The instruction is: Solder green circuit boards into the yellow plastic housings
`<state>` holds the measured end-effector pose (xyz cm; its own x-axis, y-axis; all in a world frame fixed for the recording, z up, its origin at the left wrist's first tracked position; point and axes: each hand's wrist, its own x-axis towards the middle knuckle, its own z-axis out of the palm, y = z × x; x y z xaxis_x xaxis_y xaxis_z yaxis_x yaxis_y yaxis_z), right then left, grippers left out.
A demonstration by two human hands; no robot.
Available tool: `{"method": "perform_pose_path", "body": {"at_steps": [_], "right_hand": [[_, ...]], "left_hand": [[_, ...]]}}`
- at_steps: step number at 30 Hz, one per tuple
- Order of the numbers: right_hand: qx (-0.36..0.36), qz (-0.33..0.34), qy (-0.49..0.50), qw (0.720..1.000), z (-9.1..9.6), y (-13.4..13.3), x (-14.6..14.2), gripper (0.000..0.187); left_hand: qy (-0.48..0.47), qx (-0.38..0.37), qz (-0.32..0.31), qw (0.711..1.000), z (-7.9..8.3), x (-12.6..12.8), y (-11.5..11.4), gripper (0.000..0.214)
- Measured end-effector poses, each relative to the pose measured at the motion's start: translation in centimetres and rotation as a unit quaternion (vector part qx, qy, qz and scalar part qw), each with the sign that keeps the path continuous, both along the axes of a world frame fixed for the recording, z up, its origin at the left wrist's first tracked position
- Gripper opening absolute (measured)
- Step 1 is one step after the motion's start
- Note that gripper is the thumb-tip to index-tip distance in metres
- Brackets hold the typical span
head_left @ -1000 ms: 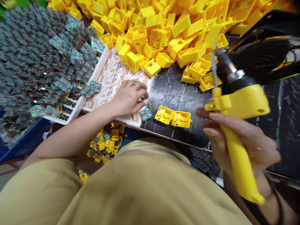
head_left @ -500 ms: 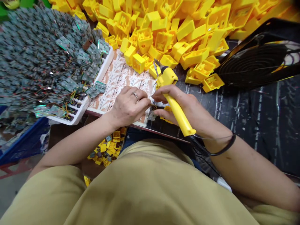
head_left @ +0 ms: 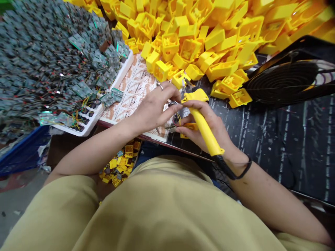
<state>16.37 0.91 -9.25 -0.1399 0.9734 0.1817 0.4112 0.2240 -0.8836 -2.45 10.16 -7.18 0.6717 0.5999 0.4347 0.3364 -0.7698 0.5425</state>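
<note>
Hands (head_left: 157, 108) mostly hide the small circuit board (head_left: 176, 120).

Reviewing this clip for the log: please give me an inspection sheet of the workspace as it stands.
surface: black bench mat, printed paper sheets along its edge
job's things: yellow soldering iron; small wired part between the hands, partly hidden
clutter: heap of yellow housings; heap of circuit boards beside a white foam tray; small yellow parts below the bench edge
hands: right hand grips the iron; left hand is at the wired part, grip unclear
cables: black iron cord
surroundings: round black coiled unit; blue crate
</note>
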Motion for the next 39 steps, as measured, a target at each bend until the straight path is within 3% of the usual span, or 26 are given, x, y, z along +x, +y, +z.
{"method": "perform_pose_path", "body": {"at_steps": [3, 8, 12, 14, 18, 20, 23, 26, 31, 35, 39], "right_hand": [[-0.007, -0.05, 0.023, 0.998, -0.5, -0.1, 0.0, 0.055], [0.02, -0.063, 0.015, 0.998, -0.8, -0.2, -0.3, 0.052], [0.062, -0.05, -0.08, 0.994, 0.0, -0.4, 1.0, 0.054], [0.087, -0.02, -0.155, 0.984, 0.5, -0.9, 2.2, 0.06], [0.121, 0.039, -0.244, 0.962, 0.6, -2.4, 4.0, 0.053], [0.139, 0.012, -0.25, 0.958, 0.2, -3.0, 4.0, 0.045], [0.166, -0.024, -0.251, 0.953, -0.2, -3.0, 3.5, 0.048], [0.18, 0.017, -0.242, 0.953, -0.4, -2.2, 2.8, 0.061], [0.166, 0.049, -0.25, 0.953, -0.6, -1.3, 1.7, 0.06], [0.195, -0.016, -0.269, 0.943, -1.1, -1.7, 1.4, 0.049], [0.221, -0.096, -0.331, 0.912, -1.2, -1.5, 1.6, 0.037]], "left_hand": [[-0.032, -0.054, 0.059, 0.996, -1.2, -0.2, -0.3, 0.022], [-0.095, -0.179, 0.055, 0.978, -2.5, -0.1, -3.2, 0.025], [-0.148, -0.3, 0.097, 0.937, -3.2, 0.5, -4.1, 0.026], [-0.14, -0.313, 0.092, 0.935, -3.0, 0.5, -3.6, 0.024], [-0.071, -0.22, 0.012, 0.973, -1.5, 0.5, -2.1, 0.018], [-0.008, -0.146, -0.046, 0.988, -0.7, 0.7, -1.4, 0.017], [0.098, -0.056, -0.101, 0.988, 0.0, 1.1, -0.8, 0.014], [0.108, -0.056, -0.08, 0.989, 0.0, 1.3, -0.6, 0.016], [0.058, -0.101, -0.005, 0.993, -0.4, 0.0, -1.0, 0.012], [0.073, -0.022, -0.043, 0.996, -0.8, -0.7, -1.7, 0.012], [0.127, 0.086, -0.071, 0.986, -1.5, 0.0, -2.1, 0.019]]}}
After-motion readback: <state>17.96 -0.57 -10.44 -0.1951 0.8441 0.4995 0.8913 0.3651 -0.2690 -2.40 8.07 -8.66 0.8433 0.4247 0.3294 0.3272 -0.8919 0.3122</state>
